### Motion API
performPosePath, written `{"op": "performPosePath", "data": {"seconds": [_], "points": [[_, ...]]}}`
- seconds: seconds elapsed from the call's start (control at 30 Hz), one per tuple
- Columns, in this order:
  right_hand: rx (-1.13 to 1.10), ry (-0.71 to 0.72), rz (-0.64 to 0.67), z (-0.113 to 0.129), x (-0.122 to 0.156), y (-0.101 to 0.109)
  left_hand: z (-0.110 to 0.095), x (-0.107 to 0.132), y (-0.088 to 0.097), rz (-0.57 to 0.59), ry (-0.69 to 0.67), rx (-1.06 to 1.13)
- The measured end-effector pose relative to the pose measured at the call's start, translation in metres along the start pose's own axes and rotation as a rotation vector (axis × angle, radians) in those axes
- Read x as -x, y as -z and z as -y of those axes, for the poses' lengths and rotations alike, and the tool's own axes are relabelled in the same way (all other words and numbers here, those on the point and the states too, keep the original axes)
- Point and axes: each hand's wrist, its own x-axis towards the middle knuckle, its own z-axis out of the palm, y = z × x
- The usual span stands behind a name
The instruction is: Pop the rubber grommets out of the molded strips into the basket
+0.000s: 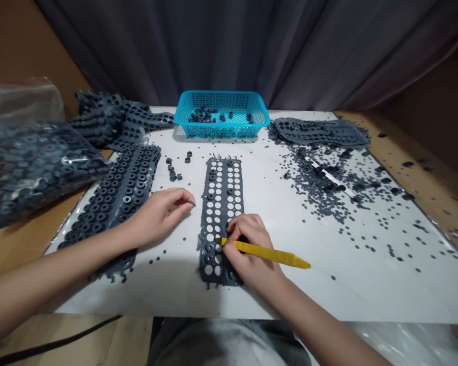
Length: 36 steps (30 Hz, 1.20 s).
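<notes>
The right hand (pixel 250 249) is closed around a yellow utility knife (pixel 267 253), whose handle is angled toward the near right. Its tip is held against a dark grey perforated rubber strip (pixel 205 244), which lies lengthwise near the middle of a white board (pixel 328 290); the blade is hidden by the fingers. Many holes in the strip are open, with the board showing through, while others are plugged by rubber rings. The left hand (pixel 158 216) is held just left of the strip, loosely curled, with nothing seen in it, above a second rubber strip (pixel 116 190) packed with rings. Farther left, a clear plastic bag (pixel 34 162) filled with rubber rings lies on the brown counter (pixel 23 244), and tangled strips (pixel 99 119) are heaped beyond it. Loose rubber discs (pixel 320 188) are scattered across the right of the board. At the far edge, a turquoise plastic basket (pixel 222 99) holding dark rubber pieces (pixel 204 117) is set before a grey curtain (pixel 213 46), with another perforated strip (pixel 320 132) to its right.
</notes>
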Motion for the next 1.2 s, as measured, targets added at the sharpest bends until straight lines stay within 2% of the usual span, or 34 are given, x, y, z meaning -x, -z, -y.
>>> {"op": "performPosePath", "data": {"seconds": [0.07, 0.17, 0.4, 0.53, 0.77, 0.83, 0.9, 1.07, 1.13, 1.2], "points": [[-0.012, 0.004, -0.001, 0.001, 0.000, 0.002, -0.002, 0.005, 0.001, 0.058, 0.090, 0.121], [-0.054, 0.013, 0.003, 0.002, 0.002, 0.005, -0.008, 0.011, -0.005, 0.162, 0.074, 0.192], [-0.020, -0.054, 0.068, 0.004, 0.006, 0.005, -0.017, 0.013, -0.019, 0.243, -0.120, -0.020], [-0.001, -0.040, 0.084, 0.003, 0.006, 0.004, -0.019, 0.011, -0.020, 0.349, -0.258, -0.144], [0.095, -0.053, 0.088, 0.006, 0.006, 0.002, -0.026, 0.003, -0.014, 0.503, -0.304, -0.347], [0.117, -0.060, 0.086, 0.006, 0.007, 0.001, -0.028, 0.000, -0.013, 0.542, -0.355, -0.419], [0.130, -0.067, 0.083, 0.006, 0.007, 0.000, -0.029, -0.002, -0.013, 0.553, -0.449, -0.498], [0.124, -0.069, 0.076, 0.006, 0.007, 0.000, -0.025, -0.001, -0.020, 0.485, -0.725, -0.682], [0.128, -0.072, 0.070, 0.006, 0.007, 0.000, -0.019, 0.001, -0.023, 0.454, -0.744, -0.668], [0.128, -0.073, 0.063, 0.006, 0.008, 0.000, -0.013, 0.005, -0.024, 0.405, -0.653, -0.538]]}}
